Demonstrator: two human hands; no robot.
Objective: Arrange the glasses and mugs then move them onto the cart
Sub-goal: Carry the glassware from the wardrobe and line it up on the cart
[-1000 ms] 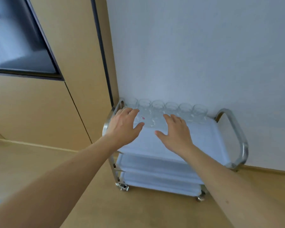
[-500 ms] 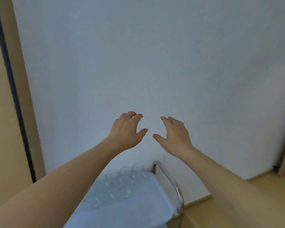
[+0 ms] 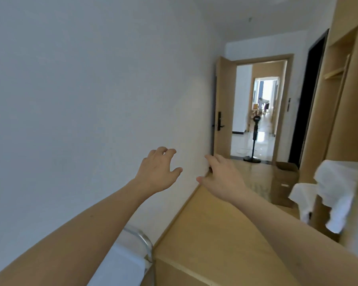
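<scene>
both hands [image 3: 156, 173] [image 3: 223, 178] empty, fingers spread; cart [image 3: 140, 242] handle only, lower edge

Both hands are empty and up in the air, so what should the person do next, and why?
Probably walk on to fetch more glasses. The left hand and right hand hold nothing, no glasses show, and only the cart corner remains, low by the left arm.

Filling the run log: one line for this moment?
left hand: open, empty | right hand: open, empty | cart: corner only | glasses: unseen
</scene>
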